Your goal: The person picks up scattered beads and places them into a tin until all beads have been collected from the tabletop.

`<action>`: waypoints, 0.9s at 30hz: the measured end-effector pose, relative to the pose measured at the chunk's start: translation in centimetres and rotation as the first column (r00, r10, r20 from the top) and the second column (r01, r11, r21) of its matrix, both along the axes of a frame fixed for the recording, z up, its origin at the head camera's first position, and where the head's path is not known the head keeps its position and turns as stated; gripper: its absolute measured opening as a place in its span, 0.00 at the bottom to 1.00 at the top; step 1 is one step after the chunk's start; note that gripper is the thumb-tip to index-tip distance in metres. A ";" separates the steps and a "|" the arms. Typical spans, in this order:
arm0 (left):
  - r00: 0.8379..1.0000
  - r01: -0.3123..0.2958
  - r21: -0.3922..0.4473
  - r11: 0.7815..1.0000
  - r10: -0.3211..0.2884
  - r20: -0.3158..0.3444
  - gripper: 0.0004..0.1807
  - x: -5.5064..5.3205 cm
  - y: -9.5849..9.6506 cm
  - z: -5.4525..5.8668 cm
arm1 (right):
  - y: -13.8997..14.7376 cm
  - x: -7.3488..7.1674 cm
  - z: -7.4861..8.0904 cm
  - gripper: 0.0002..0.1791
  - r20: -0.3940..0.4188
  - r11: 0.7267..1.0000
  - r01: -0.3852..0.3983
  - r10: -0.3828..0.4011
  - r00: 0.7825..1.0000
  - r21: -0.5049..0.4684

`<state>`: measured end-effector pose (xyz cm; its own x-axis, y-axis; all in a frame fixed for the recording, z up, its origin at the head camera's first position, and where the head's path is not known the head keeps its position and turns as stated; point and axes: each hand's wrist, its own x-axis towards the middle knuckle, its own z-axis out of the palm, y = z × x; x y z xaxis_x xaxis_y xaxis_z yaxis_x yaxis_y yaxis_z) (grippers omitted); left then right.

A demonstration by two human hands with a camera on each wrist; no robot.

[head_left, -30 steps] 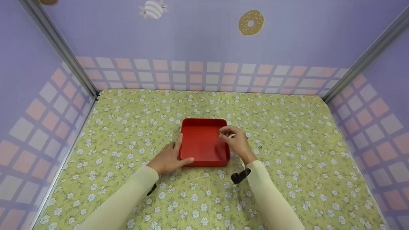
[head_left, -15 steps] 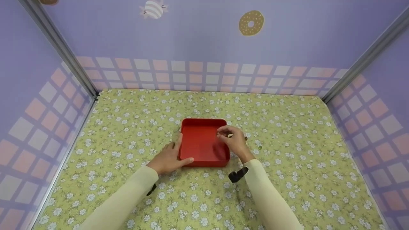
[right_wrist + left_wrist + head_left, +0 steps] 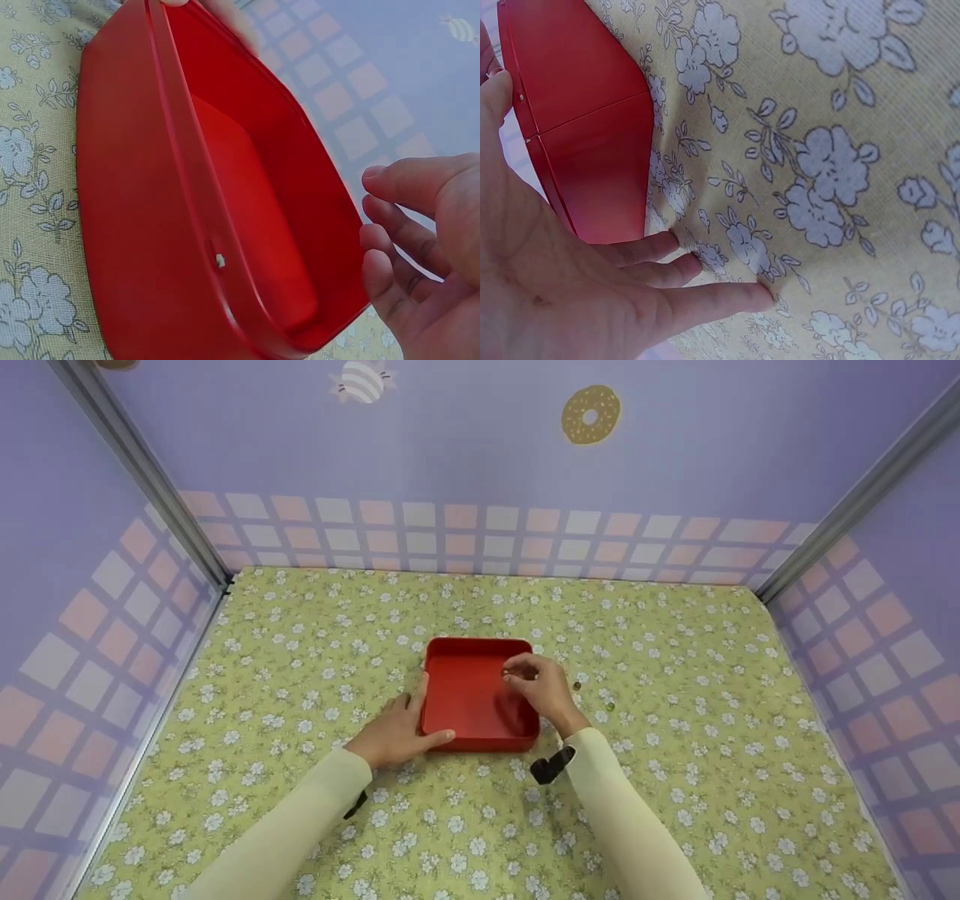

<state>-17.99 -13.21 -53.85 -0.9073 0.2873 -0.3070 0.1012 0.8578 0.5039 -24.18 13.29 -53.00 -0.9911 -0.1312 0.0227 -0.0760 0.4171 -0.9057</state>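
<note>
A shallow red square tray (image 3: 471, 682) sits on the flowered tabletop. At its near left corner is my left hand (image 3: 397, 731), thumb on the front rim and a finger along the left side. In the left wrist view other straight fingers (image 3: 727, 300) reach down to the cloth. My right hand (image 3: 544, 690) is over the tray's right part, thumb and forefinger tips together. A tiny brown ball (image 3: 505, 671) shows between them in the head view; the right wrist view does not show it. Another small brown ball (image 3: 577, 685) lies right of the tray.
A small greenish ball (image 3: 610, 706) lies farther right on the flowered cloth (image 3: 712, 750). Purple walls with pink and white squares (image 3: 480, 532) stand at the back and both sides, joined by metal corner posts (image 3: 150, 480).
My right hand has moved slightly left and farther over the tray, bringing the brown ball on the table into sight beside it. The left hand and the tray have stayed put.
</note>
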 end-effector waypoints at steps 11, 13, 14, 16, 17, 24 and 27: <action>1.000 -0.004 -0.001 1.000 0.004 0.020 0.64 -0.1 -0.1 0.1 | -0.4 -0.1 0.1 0.08 0.030 0.998 -0.034 0.032 0.999 0.047; 1.000 -0.005 -0.005 1.000 0.005 0.020 0.64 -0.1 -0.1 0.1 | -0.5 -0.2 0.1 0.07 0.028 0.998 -0.034 0.032 0.999 0.055; 1.000 -0.005 -0.005 1.000 0.005 0.020 0.64 -0.1 -0.1 0.1 | -0.5 -0.3 0.1 0.07 0.029 0.998 -0.034 0.032 0.999 0.060; 1.000 -0.005 -0.004 1.000 0.005 0.019 0.63 -0.1 0.0 0.2 | -0.6 -0.3 0.1 0.07 0.031 0.997 -0.032 0.030 0.999 0.069; 1.000 -0.005 -0.003 1.000 0.005 0.019 0.63 -0.1 0.0 0.2 | -0.6 -0.4 0.0 0.07 0.033 0.997 -0.031 0.029 0.999 0.072; 1.000 0.001 0.001 1.000 -0.001 0.007 0.63 0.0 -0.1 0.2 | -0.8 -0.5 -0.1 0.07 0.045 0.997 -0.046 0.044 0.998 0.054; 1.000 0.003 0.002 1.000 -0.003 0.001 0.63 0.0 -0.1 0.2 | -0.8 -0.5 0.0 0.07 0.036 0.997 -0.061 0.059 0.998 0.048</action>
<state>-18.00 -13.32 -53.61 -0.9062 0.2905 -0.3071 0.1030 0.8563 0.5061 -24.67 12.46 -52.97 -0.9815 -0.1903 -0.0194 -0.0709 0.4565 -0.8869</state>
